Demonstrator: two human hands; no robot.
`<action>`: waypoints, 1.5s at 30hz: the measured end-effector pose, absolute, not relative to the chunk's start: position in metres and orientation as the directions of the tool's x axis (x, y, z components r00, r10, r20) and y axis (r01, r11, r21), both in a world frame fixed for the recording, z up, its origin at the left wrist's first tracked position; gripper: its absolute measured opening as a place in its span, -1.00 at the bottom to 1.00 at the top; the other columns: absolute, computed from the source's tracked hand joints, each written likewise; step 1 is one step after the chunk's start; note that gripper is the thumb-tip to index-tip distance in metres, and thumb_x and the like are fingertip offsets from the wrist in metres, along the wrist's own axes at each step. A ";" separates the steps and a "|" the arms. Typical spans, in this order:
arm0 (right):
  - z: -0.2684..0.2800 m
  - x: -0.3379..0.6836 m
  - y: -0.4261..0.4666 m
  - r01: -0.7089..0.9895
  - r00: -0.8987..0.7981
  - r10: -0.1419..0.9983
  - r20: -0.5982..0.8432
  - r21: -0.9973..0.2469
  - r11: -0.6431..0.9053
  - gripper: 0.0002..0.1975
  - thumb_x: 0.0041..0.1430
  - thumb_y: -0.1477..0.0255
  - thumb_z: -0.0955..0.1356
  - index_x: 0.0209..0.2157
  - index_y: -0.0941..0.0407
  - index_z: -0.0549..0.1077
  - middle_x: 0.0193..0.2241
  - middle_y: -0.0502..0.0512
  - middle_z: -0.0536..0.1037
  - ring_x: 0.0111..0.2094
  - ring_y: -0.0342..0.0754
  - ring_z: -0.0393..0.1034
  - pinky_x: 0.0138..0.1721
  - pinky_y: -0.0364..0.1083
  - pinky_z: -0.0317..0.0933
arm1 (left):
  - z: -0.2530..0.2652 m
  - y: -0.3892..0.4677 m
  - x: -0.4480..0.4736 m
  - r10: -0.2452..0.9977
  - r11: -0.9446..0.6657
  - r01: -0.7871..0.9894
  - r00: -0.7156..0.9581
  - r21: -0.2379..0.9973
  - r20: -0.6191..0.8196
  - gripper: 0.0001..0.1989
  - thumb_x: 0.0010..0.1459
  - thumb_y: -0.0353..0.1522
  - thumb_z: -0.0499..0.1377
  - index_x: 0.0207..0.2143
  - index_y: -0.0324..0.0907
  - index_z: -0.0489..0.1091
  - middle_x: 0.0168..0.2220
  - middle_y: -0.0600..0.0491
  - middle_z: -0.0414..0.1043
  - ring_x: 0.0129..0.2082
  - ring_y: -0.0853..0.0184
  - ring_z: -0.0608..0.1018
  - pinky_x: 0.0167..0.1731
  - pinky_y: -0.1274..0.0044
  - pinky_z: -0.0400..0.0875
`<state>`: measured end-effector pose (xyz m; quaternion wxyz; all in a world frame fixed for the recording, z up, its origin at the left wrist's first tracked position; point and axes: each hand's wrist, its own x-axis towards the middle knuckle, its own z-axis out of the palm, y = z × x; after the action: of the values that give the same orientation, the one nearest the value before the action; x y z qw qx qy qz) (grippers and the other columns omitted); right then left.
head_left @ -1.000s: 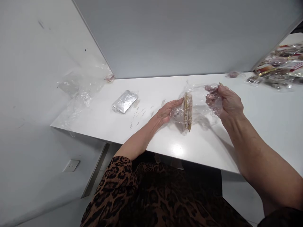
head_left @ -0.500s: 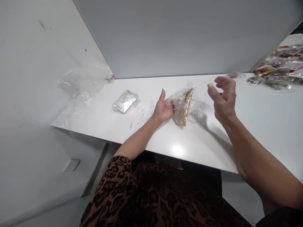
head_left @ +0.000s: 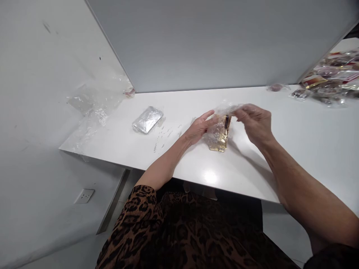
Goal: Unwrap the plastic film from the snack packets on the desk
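A gold packet stands tilted on the white table inside a crinkled clear plastic bag. At its left side, my left hand holds the bag, thumb and fingers on the plastic. My right hand pinches the gathered top of the same bag, fingers closed on the film. A dark strip shows on the packet's upper right side. Its contents cannot be made out. Left of my hands lies a flat silver foil packet in clear wrap.
Loose clear plastic film lies at the table's left end against the wall. Several wrapped items are piled at the far right. One small wrapped item lies near the back panel.
My right hand has come down and left from the air and now grips the bag's top. The gold packet has turned, and my left hand has closed on the bag's side.
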<state>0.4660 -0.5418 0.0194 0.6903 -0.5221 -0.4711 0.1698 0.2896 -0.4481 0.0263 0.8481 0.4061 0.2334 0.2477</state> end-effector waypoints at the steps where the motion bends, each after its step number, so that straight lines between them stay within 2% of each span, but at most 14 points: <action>1: 0.020 0.469 -0.541 0.169 0.562 0.714 0.417 -0.903 0.395 -0.71 0.09 0.06 0.60 -0.42 -0.06 0.61 -0.40 -0.02 0.58 -0.34 -0.05 0.46 -0.30 -0.01 0.42 | 0.025 -0.447 0.290 0.617 0.507 -0.204 0.765 0.837 -0.187 -0.54 -0.03 -0.32 0.56 -0.04 -0.13 0.62 -0.20 0.00 0.66 -0.17 0.27 0.61 0.11 0.35 0.35; 4: 0.021 0.480 -0.538 -0.055 0.646 0.730 0.224 -0.940 0.337 -0.65 -0.06 0.11 0.66 -0.48 -0.01 0.54 -0.47 -0.02 0.55 -0.48 -0.11 0.39 -0.59 -0.12 0.17 | 0.023 -0.445 0.290 0.611 0.363 -0.154 0.784 0.919 -0.110 -0.68 -0.04 -0.27 0.55 -0.22 -0.15 0.66 -0.28 0.04 0.64 -0.28 0.37 0.55 0.05 0.39 0.36; 10: 0.024 0.503 -0.539 -0.201 0.628 0.778 0.010 -0.964 0.174 -0.64 -0.05 0.32 0.68 -0.50 0.01 0.46 -0.58 -0.09 0.39 -0.61 -0.20 0.16 -0.68 -0.14 -0.01 | 0.022 -0.439 0.285 0.597 0.312 -0.129 0.797 0.941 -0.089 -0.69 -0.04 -0.18 0.56 -0.44 -0.15 0.57 -0.51 0.14 0.44 -0.52 0.52 0.35 -0.36 0.54 0.33; 14: 0.028 0.509 -0.541 -0.307 0.637 0.768 -0.072 -0.937 0.167 -0.68 0.10 0.43 0.61 -0.50 0.06 0.42 -0.56 -0.06 0.41 -0.60 -0.25 0.17 -0.67 -0.19 0.02 | 0.030 -0.439 0.283 0.630 0.436 -0.224 0.768 0.872 -0.117 -0.67 0.09 -0.25 0.50 -0.47 -0.15 0.41 -0.60 0.23 0.26 -0.62 0.57 0.30 -0.57 0.63 0.21; 18: 0.025 0.510 -0.537 -0.359 0.660 0.747 -0.084 -0.908 0.215 -0.72 0.08 0.43 0.60 -0.46 0.04 0.44 -0.53 -0.07 0.44 -0.55 -0.23 0.25 -0.61 -0.21 0.17 | 0.038 -0.444 0.283 0.619 0.498 -0.258 0.775 0.828 -0.131 -0.79 0.23 -0.33 0.40 -0.36 -0.18 0.44 -0.52 0.16 0.44 -0.58 0.57 0.41 -0.58 0.68 0.20; 22: 0.021 0.509 -0.535 -0.273 0.657 0.751 0.073 -0.905 0.327 -0.72 0.09 0.26 0.60 -0.36 0.00 0.47 -0.31 0.01 0.56 -0.20 -0.08 0.51 -0.22 -0.09 0.48 | 0.038 -0.444 0.285 0.705 0.491 -0.316 0.692 0.812 -0.156 -0.82 0.31 -0.35 0.30 -0.36 -0.18 0.42 -0.48 0.11 0.54 -0.65 0.58 0.33 -0.62 0.66 0.16; 25: 0.024 0.500 -0.539 -0.114 0.632 0.759 0.154 -0.951 0.287 -0.57 0.02 0.09 0.61 -0.21 -0.02 0.48 -0.13 0.08 0.58 0.01 0.05 0.49 0.05 0.09 0.44 | 0.037 -0.440 0.286 0.776 0.471 -0.390 0.610 0.791 -0.161 -0.74 0.42 -0.36 0.17 -0.40 -0.17 0.34 -0.48 0.12 0.54 -0.67 0.57 0.32 -0.61 0.65 0.19; 28: 0.028 0.488 -0.547 0.102 0.450 0.880 0.148 -0.988 0.114 -0.44 -0.07 -0.01 0.62 -0.13 0.00 0.54 -0.03 0.13 0.57 0.08 0.13 0.45 0.22 0.21 0.28 | 0.043 -0.437 0.284 0.793 0.493 -0.439 0.582 0.751 -0.180 -0.64 0.50 -0.34 0.02 -0.44 -0.16 0.28 -0.57 0.15 0.42 -0.67 0.54 0.33 -0.59 0.63 0.22; 31: 0.029 0.482 -0.551 0.356 0.172 0.985 0.002 -0.933 -0.060 -0.43 -0.08 -0.07 0.60 -0.12 -0.01 0.61 0.00 0.15 0.58 0.04 0.20 0.45 0.17 0.24 0.28 | 0.054 -0.434 0.277 0.815 0.481 -0.537 0.566 0.693 -0.127 -0.57 0.54 -0.33 -0.06 -0.45 -0.16 0.29 -0.65 0.20 0.20 -0.70 0.52 0.25 -0.58 0.61 0.20; 34: 0.028 0.483 -0.551 0.518 0.093 0.989 -0.114 -0.843 -0.145 -0.37 -0.10 -0.09 0.59 -0.06 -0.02 0.62 -0.11 0.16 0.59 -0.11 0.17 0.46 -0.03 0.19 0.34 | 0.065 -0.424 0.262 0.886 0.391 -0.647 0.456 0.654 -0.079 -0.57 0.53 -0.23 0.00 -0.44 -0.15 0.33 -0.67 0.23 0.03 -0.71 0.52 0.16 -0.56 0.59 0.18; 37: 0.029 0.481 -0.549 0.554 0.038 0.985 -0.166 -0.817 -0.159 -0.37 -0.13 -0.08 0.59 -0.09 0.00 0.62 -0.27 0.11 0.57 -0.25 0.09 0.43 -0.19 0.08 0.31 | 0.069 -0.405 0.242 0.960 0.248 -0.689 0.271 0.681 -0.076 -0.55 0.52 -0.13 0.01 -0.43 -0.12 0.34 -0.67 0.24 -0.01 -0.68 0.49 0.15 -0.51 0.56 0.23; 40: 0.029 0.474 -0.550 0.515 -0.058 0.976 -0.208 -0.844 -0.149 -0.46 -0.13 -0.11 0.60 -0.32 0.04 0.59 -0.45 0.04 0.49 -0.41 -0.03 0.32 -0.36 -0.02 0.17 | 0.063 -0.388 0.222 0.992 0.124 -0.602 0.102 0.789 -0.078 -0.59 0.54 -0.17 -0.06 -0.37 -0.12 0.34 -0.61 0.19 0.17 -0.57 0.46 0.30 -0.35 0.55 0.34; 43: 0.027 0.467 -0.551 0.400 -0.059 0.984 -0.169 -0.907 -0.132 -0.42 -0.16 -0.12 0.62 -0.53 0.07 0.46 -0.58 -0.03 0.34 -0.52 -0.14 0.15 -0.46 -0.07 0.00 | 0.054 -0.388 0.208 0.998 0.059 -0.464 -0.005 0.884 -0.070 -0.68 0.53 -0.16 -0.03 -0.15 -0.16 0.37 -0.27 0.06 0.49 -0.25 0.43 0.51 -0.09 0.52 0.39; 45: 0.025 0.464 -0.550 0.292 0.040 0.995 -0.086 -0.952 -0.094 -0.41 -0.15 -0.11 0.63 -0.55 0.07 0.42 -0.60 -0.05 0.29 -0.54 -0.17 0.09 -0.49 -0.08 -0.05 | 0.047 -0.399 0.205 0.996 0.002 -0.373 -0.082 0.928 -0.035 -0.71 0.51 -0.15 0.04 0.04 -0.15 0.34 0.06 -0.02 0.47 0.01 0.39 0.50 0.05 0.52 0.33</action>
<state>0.4642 -0.5503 0.0248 0.4037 -0.5974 -0.5386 0.4360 0.2052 -0.3993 0.0471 0.5683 0.3689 0.4219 0.6024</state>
